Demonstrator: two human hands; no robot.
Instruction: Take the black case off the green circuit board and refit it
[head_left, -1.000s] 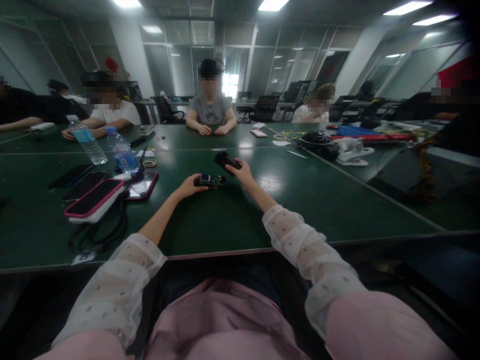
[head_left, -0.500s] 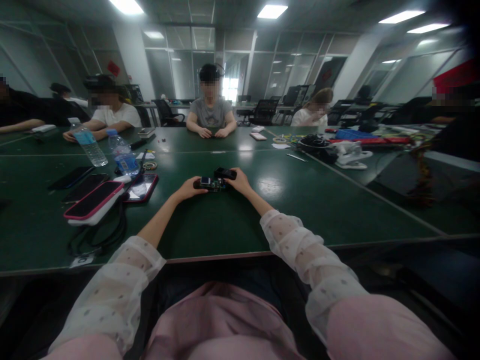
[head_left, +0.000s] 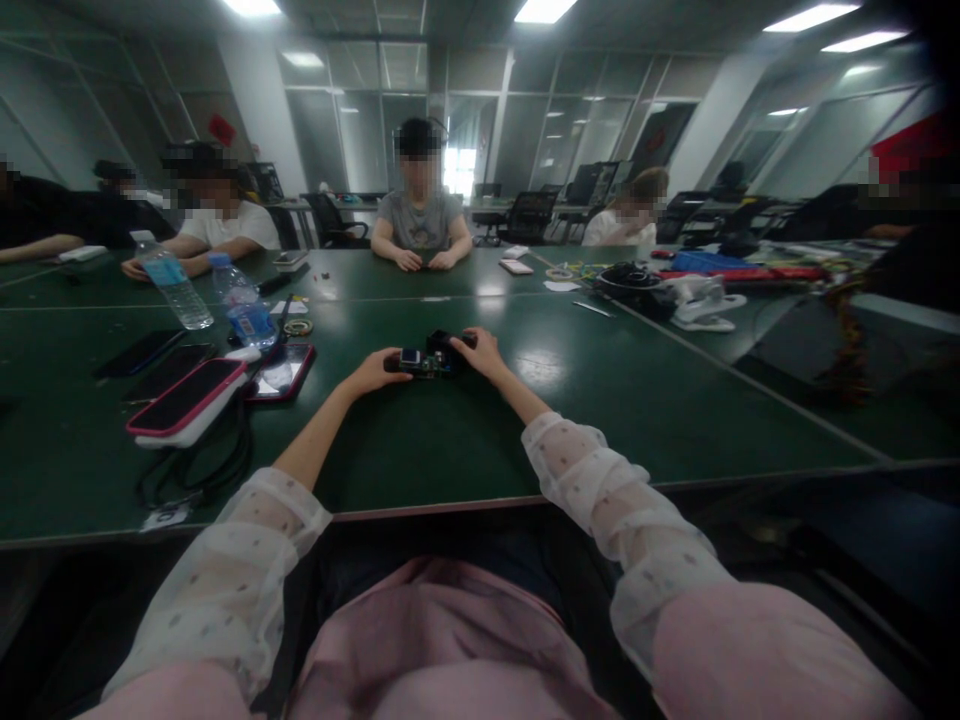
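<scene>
Over the green table (head_left: 435, 450), my left hand (head_left: 375, 371) grips the left end of a small circuit board (head_left: 429, 364) with a little screen on it. My right hand (head_left: 481, 352) is closed on a black part (head_left: 442, 344) at the board's right end. The two things touch or overlap; how they are joined is too small to tell.
At the left lie a pink-rimmed phone (head_left: 187, 395), other phones, cables (head_left: 202, 480) and two water bottles (head_left: 247, 310). Black and white gear (head_left: 701, 303) lies at the right. A person (head_left: 420, 215) sits opposite; others sit at both sides.
The black part has tilted and come lower against the board's right end. My right hand's fingers have shifted over its top.
</scene>
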